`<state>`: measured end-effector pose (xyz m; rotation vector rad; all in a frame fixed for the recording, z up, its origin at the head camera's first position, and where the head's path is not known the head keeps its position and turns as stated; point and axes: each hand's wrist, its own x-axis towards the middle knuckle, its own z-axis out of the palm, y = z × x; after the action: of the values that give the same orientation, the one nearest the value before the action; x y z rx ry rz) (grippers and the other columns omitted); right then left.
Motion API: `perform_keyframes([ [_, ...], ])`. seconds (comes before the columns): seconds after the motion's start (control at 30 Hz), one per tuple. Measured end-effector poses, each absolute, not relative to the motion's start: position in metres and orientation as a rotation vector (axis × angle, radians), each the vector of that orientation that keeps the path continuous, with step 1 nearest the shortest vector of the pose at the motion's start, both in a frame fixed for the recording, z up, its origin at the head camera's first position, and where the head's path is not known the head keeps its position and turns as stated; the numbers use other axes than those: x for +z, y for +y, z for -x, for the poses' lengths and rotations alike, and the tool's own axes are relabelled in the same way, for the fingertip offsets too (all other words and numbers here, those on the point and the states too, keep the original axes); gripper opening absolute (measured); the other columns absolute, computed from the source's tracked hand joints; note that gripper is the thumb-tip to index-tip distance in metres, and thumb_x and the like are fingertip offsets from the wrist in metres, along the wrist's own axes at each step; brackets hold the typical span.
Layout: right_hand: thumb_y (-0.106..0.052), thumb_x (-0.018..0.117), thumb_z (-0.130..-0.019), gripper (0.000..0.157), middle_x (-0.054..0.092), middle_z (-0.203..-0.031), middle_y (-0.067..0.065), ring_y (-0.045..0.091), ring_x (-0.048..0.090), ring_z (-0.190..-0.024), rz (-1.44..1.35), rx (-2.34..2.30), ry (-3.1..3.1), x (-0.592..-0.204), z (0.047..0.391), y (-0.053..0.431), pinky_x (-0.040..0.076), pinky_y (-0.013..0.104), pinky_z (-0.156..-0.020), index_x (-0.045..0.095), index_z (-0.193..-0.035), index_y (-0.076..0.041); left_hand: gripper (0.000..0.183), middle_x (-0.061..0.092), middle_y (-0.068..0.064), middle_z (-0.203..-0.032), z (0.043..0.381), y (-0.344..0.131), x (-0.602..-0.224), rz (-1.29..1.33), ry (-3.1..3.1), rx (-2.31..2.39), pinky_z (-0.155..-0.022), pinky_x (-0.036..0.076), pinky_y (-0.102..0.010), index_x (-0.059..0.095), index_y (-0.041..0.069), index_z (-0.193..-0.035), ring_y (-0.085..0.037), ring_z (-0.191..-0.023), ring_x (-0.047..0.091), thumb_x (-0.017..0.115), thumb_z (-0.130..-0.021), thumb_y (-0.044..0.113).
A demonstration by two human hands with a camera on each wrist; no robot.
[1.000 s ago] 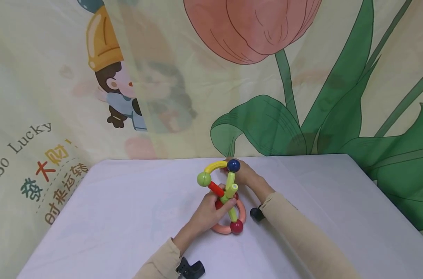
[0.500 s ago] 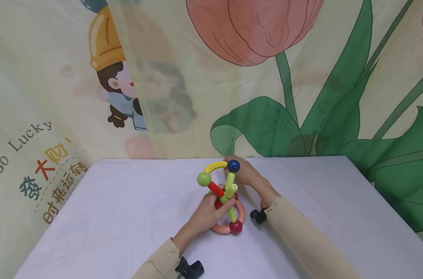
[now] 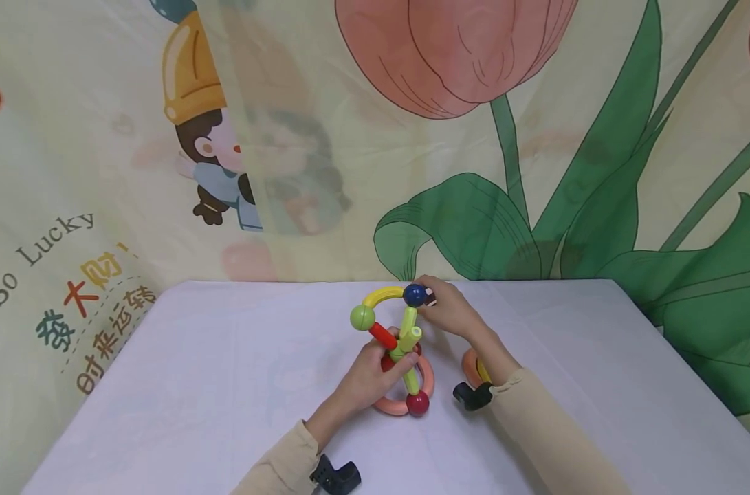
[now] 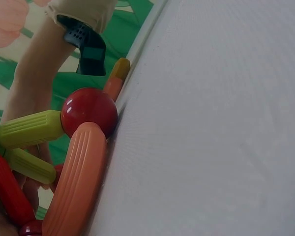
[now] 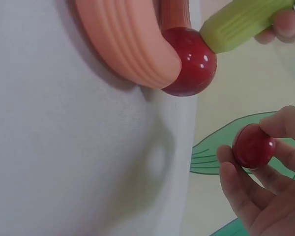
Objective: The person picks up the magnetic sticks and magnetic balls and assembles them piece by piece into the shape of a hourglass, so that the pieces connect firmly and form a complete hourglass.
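My left hand grips a toy model of magnetic sticks and balls, its thumb over the lime sticks at the centre. The model's upper part has a yellow curved stick between a green ball and a blue ball, plus a red stick. Below, salmon curved sticks and red balls form a ring at the tabletop. Beside the blue ball, my right hand holds a loose dark red ball between its thumb and fingers. The left palm hides part of the model.
An orange curved piece with a yellow one lies by the right wrist, partly hidden by it. Black wrist cameras hang under the left wrist and right wrist. A printed curtain rises behind the white table.
My right hand has moved right from behind the blue ball, bringing its dark red ball partly into view. The orange and yellow pieces are more exposed. The left hand and model stay nearly still.
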<state>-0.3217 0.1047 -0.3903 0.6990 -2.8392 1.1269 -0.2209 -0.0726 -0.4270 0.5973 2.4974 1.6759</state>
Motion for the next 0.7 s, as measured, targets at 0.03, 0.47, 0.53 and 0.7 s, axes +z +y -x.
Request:
perform_keyframes([
  [0.03,-0.015,0.064,-0.088,0.031,0.063,-0.113,0.009,0.025,0.060,-0.099,-0.683,1.145,-2.837,-0.391,0.320,0.106,0.053,0.040,-0.086,0.059,-0.117,-0.009,0.033,0.061,0.002,-0.113,0.221,-0.073,-0.427,-0.595,2.499,1.672,-0.094,0.050,-0.032,0.051,0.021,-0.121,-0.012,-0.108,0.057,0.059,-0.092,0.034],
  [0.47,-0.024,0.061,-0.090,0.031,0.062,-0.113,0.008,0.026,0.061,-0.100,-0.588,1.214,-2.857,-0.394,0.309,0.118,0.054,0.039,-0.084,0.057,-0.119,-0.012,0.034,0.062,0.004,-0.109,0.220,-0.072,-0.427,-0.586,2.507,1.659,-0.092,0.050,-0.029,0.051,0.019,-0.119,-0.011,-0.104,0.058,0.059,-0.091,0.037],
  [0.53,-0.023,0.060,-0.091,0.031,0.062,-0.113,0.008,0.026,0.061,-0.100,-0.578,1.226,-2.854,-0.393,0.307,0.120,0.054,0.038,-0.083,0.056,-0.119,-0.012,0.034,0.062,0.004,-0.109,0.220,-0.072,-0.427,-0.587,2.505,1.662,-0.092,0.050,-0.029,0.051,0.019,-0.119,-0.011,-0.103,0.058,0.059,-0.091,0.037],
  [0.7,-0.022,0.060,-0.091,0.029,0.062,-0.113,0.006,0.025,0.061,-0.098,-0.575,1.262,-2.829,-0.390,0.302,0.125,0.054,0.036,-0.080,0.056,-0.118,-0.014,0.035,0.061,0.004,-0.111,0.220,-0.072,-0.426,-0.577,2.498,1.667,-0.092,0.051,-0.031,0.051,0.020,-0.120,-0.012,-0.105,0.058,0.060,-0.091,0.037],
])
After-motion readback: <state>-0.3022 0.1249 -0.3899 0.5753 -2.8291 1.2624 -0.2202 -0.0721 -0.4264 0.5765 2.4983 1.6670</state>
